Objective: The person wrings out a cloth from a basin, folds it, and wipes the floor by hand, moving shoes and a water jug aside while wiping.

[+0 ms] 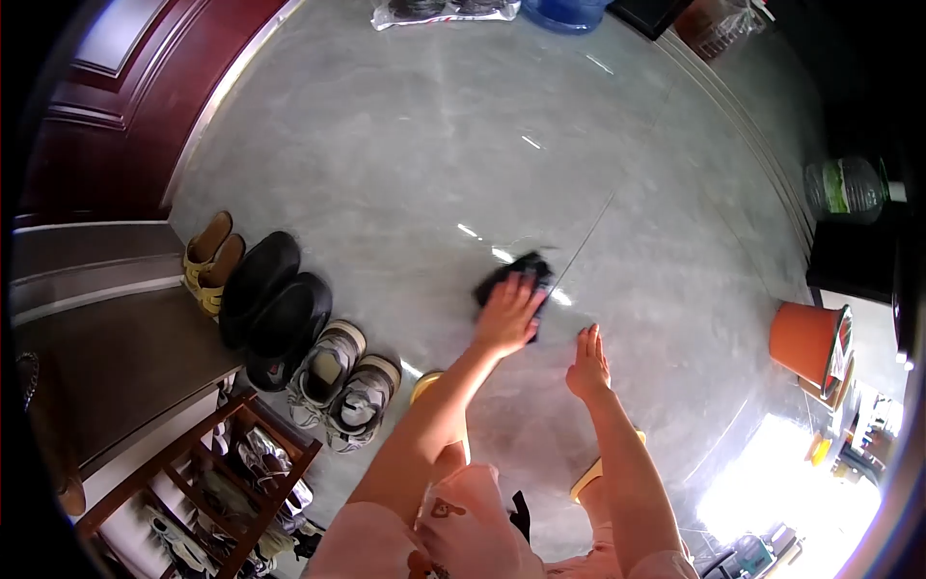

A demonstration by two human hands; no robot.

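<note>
My left hand (509,315) presses a black cloth (529,265) against the grey floor, its fingers laid over the top. The cloth is bunched and slightly blurred, and part of it is hidden under the palm. To the right of it, my right hand (589,365) is held near the floor with its fingers stretched out together and nothing in it. The two hands are apart. Below them my feet show in part, in yellow slippers (587,480).
Grey sneakers (359,398), black slippers (287,318) and yellow sandals (214,256) line the left, near a wooden shoe rack (236,478). A dark red door (145,106) stands at upper left. An orange bucket (805,340) and a plastic bottle (849,186) are at right.
</note>
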